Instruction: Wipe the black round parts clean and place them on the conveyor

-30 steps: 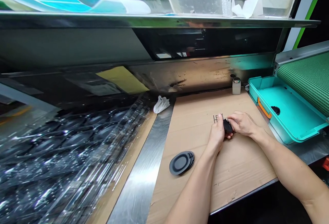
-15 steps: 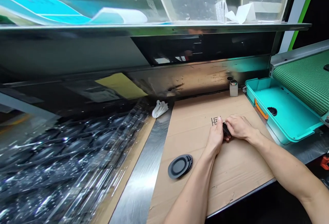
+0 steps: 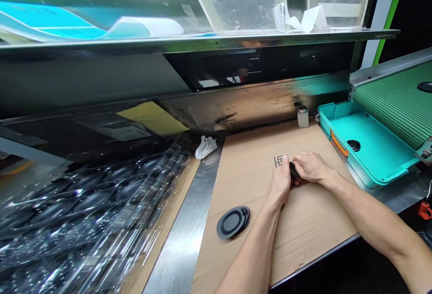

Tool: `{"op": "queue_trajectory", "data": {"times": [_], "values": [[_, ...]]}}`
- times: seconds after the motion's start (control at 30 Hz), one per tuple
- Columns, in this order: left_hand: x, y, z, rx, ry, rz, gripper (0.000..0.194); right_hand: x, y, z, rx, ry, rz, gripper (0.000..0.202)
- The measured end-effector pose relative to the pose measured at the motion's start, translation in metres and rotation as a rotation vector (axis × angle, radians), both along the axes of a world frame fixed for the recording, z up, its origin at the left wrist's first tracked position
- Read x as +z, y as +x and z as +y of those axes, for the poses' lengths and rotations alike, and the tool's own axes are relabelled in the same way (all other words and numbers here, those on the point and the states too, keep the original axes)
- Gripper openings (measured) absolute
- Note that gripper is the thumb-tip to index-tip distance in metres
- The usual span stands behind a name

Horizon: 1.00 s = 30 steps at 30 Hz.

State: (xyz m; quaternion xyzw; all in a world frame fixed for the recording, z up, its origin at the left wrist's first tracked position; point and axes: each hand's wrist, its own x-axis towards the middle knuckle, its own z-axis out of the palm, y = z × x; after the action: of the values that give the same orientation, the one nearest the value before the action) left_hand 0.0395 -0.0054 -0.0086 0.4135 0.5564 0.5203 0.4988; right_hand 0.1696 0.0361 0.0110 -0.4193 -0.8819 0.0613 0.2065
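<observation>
Between my hands, above the cardboard sheet (image 3: 249, 163), is a small black part (image 3: 294, 171), mostly covered by fingers. My left hand (image 3: 281, 179) grips it from the left, thumb pointing up. From the right, my right hand (image 3: 309, 166) has its fingers curled against the same part. Several flat black round discs (image 3: 232, 223) lie overlapped on the cardboard, left of my left forearm. Another black round piece (image 3: 353, 145) rests in the teal tray (image 3: 381, 150) to the right.
A small bottle (image 3: 303, 118) stands at the cardboard's back edge. Crumpled white tissue (image 3: 205, 147) lies on the metal strip. Plastic-wrapped black parts (image 3: 84, 199) fill the left. A green conveyor belt (image 3: 398, 100) carries a black disc (image 3: 425, 86) at right.
The view has shifted slightly, and more of the black disc on the conveyor belt shows. Both hands stay together on the black part, with little visible change in their grip.
</observation>
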Motion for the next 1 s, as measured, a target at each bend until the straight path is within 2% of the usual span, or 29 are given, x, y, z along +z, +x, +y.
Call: {"op": "queue_trajectory", "data": {"times": [0.2, 0.3, 0.43, 0.53, 0.6, 0.83, 0.9, 1.0], "values": [[0.000, -0.002, 0.002, -0.001, -0.032, -0.093, 0.066, -0.001, 0.001, 0.001, -0.010, -0.018, 0.062, 0.022], [0.004, -0.010, 0.004, -0.046, -0.129, -0.339, 0.061, -0.002, 0.004, 0.005, -0.064, -0.044, 0.131, 0.021], [0.012, -0.026, 0.008, -0.086, -0.329, -0.690, 0.064, -0.003, 0.013, 0.013, -0.241, -0.053, 0.166, 0.022], [0.015, -0.033, 0.010, -0.055, -0.390, -0.829, 0.064, -0.004, 0.020, 0.018, -0.353, -0.108, 0.063, 0.022], [0.016, -0.035, 0.010, -0.052, -0.399, -0.861, 0.064, -0.004, 0.024, 0.020, -0.380, -0.121, -0.002, 0.022], [0.016, -0.034, 0.010, -0.055, -0.378, -0.864, 0.065, 0.005, 0.021, 0.012, -0.309, 0.077, -0.022, 0.027], [0.015, -0.035, 0.010, -0.066, -0.374, -0.861, 0.065, 0.012, 0.019, 0.006, -0.263, 0.063, -0.023, 0.031], [0.014, -0.035, 0.009, -0.082, -0.333, -0.875, 0.064, 0.020, 0.021, -0.001, -0.139, -0.051, -0.095, 0.040]]}}
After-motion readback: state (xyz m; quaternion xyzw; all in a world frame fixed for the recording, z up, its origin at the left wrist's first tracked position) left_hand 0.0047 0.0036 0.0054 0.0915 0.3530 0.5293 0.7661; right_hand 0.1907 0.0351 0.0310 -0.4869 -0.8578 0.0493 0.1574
